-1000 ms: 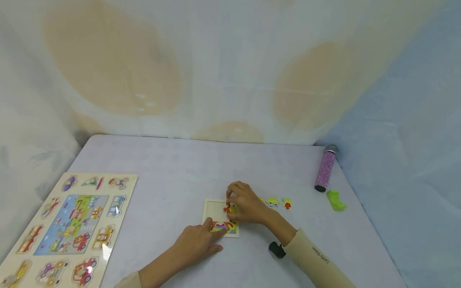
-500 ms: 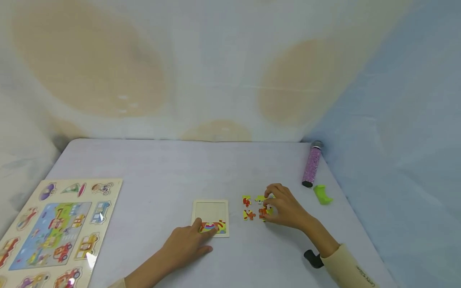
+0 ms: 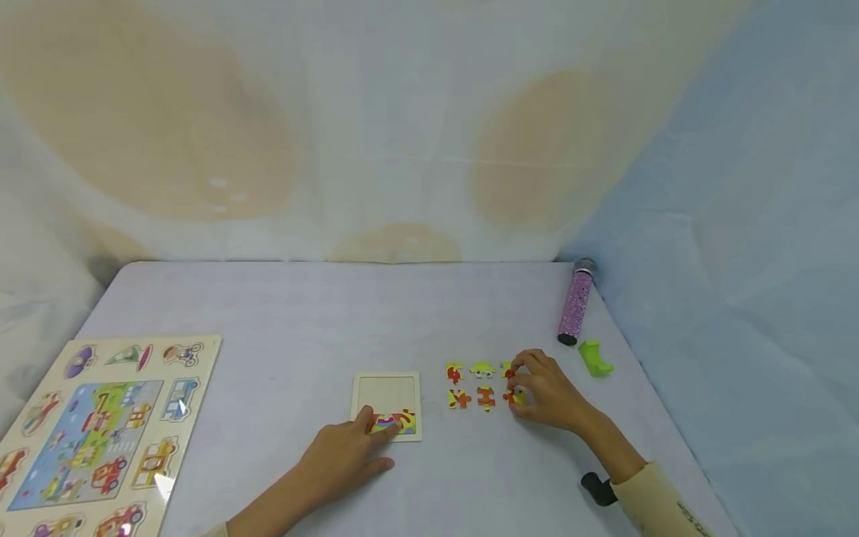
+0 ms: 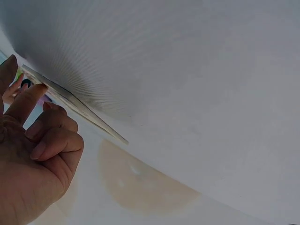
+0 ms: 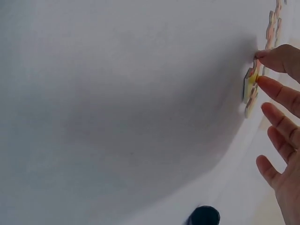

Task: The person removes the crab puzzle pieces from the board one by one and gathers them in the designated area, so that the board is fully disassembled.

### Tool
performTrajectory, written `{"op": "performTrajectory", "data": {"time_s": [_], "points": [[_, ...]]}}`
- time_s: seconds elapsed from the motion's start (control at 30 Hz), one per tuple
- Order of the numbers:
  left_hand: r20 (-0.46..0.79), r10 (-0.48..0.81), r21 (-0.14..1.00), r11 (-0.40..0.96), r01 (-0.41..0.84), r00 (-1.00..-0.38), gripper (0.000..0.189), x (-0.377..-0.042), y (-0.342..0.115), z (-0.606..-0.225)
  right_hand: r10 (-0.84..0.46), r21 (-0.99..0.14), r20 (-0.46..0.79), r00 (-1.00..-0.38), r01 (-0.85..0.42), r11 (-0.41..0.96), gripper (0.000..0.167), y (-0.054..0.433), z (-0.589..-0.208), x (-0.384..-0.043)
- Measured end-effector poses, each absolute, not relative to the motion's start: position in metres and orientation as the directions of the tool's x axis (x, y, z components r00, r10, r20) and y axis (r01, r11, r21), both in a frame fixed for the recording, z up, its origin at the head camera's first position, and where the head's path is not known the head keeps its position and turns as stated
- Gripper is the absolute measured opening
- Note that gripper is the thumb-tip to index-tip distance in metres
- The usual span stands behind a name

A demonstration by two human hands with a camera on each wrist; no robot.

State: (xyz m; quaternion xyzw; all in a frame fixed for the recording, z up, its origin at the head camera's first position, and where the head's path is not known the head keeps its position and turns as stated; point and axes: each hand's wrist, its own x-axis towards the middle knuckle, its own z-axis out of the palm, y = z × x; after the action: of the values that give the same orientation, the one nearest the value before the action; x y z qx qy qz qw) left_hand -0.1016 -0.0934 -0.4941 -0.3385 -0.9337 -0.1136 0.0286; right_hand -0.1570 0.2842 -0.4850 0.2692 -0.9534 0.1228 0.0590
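My left hand (image 3: 345, 451) holds down a small square puzzle board (image 3: 385, 382), its fingers on joined rainbow-coloured puzzle pieces (image 3: 406, 421) along the near edge. In the left wrist view that hand (image 4: 42, 140) reaches one straight finger onto the board, other fingers curled. To the right, my right hand (image 3: 550, 391) pinches a red-and-yellow puzzle piece (image 3: 513, 397) close over the table. Thumb and index finger of the right hand (image 5: 281, 103) meet at the yellow puzzle piece (image 5: 253, 79) in the right wrist view. Several loose pieces (image 3: 486, 397) lie beside it in two rows.
A large vehicle picture board (image 3: 191, 447) lies at the left. Far right stand a glittery purple microphone (image 3: 576, 306) lying down and a green curved piece (image 3: 593, 359). A black wrist-worn device (image 3: 597, 488) sits under the right forearm.
My right hand has moved from over the puzzle board to the right with the red-and-yellow piece, beside the loose pieces. The left hand stays on the board. The head view has shifted slightly.
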Motion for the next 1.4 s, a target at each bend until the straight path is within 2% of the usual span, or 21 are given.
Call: {"op": "performTrajectory", "data": {"time_s": [0.23, 0.47, 0.6, 0.77, 0.9, 1.07, 1.4], "points": [[0.128, 0.638, 0.152, 0.744, 0.65, -0.76, 0.049, -0.105, -0.104, -0.488, -0.513, -0.293, 0.221, -0.829, -0.558, 0.776, 0.032, 0.256, -0.475, -0.157], [0.167, 0.523, 0.127, 0.829, 0.545, -0.835, 0.055, -0.111, -0.112, -0.488, -0.622, -0.27, 0.249, -0.742, -0.67, 0.691, 0.025, 0.187, -0.465, -0.158], [0.199, 0.503, 0.072, 0.848, 0.524, -0.841, 0.05, -0.107, -0.11, -0.488, -0.691, -0.275, 0.221, -0.688, -0.724, 0.633, 0.025, 0.15, -0.465, -0.164], [0.154, 0.542, 0.052, 0.83, 0.555, -0.826, 0.047, -0.089, -0.098, -0.488, -0.726, -0.347, 0.145, -0.673, -0.722, 0.599, 0.023, 0.118, -0.468, -0.173], [0.101, 0.54, 0.04, 0.837, 0.546, -0.835, 0.051, -0.077, -0.09, -0.487, -0.758, -0.373, 0.107, -0.643, -0.733, 0.569, 0.021, 0.104, -0.472, -0.177], [0.093, 0.537, 0.012, 0.841, 0.54, -0.838, 0.055, -0.074, -0.088, -0.488, -0.772, -0.41, 0.088, -0.629, -0.73, 0.547, 0.02, 0.093, -0.478, -0.177], [0.08, 0.497, -0.049, 0.868, 0.494, -0.864, 0.055, -0.067, -0.093, -0.486, -0.788, -0.342, 0.085, -0.61, -0.761, 0.552, 0.027, 0.079, -0.48, -0.175]]}}
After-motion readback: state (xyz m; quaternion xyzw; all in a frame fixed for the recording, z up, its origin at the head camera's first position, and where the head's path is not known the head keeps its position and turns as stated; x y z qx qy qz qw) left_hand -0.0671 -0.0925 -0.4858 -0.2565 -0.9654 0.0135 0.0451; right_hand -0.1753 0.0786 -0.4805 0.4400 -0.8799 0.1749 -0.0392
